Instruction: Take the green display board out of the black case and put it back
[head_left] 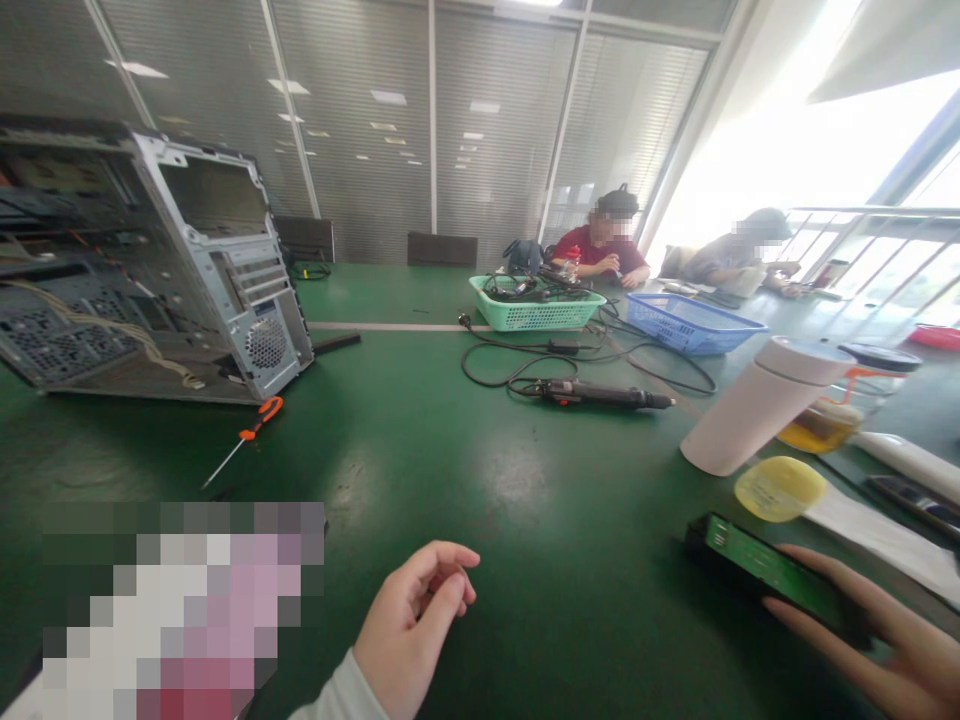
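Observation:
My right hand (877, 640) is at the lower right, its fingers around the end of a green circuit board (769, 568) with a black edge. That end of the board is hidden by my fingers. My left hand (409, 625) rests at the bottom middle, fingers curled and holding nothing. The nearest thing to it is a pixelated, blurred patch (180, 610) at the lower left, which I cannot identify. An open computer tower case (161, 270) stands on its side at the left, and an orange-handled screwdriver (251, 430) lies in front of it.
An electric screwdriver (600, 395) with cables lies on the green table (480, 470). Beyond are a green basket (536, 315) of cables and a blue basket (694, 325). A white tumbler (761, 405) and a glass jar (847, 400) stand at right. Two seated people work at the far end.

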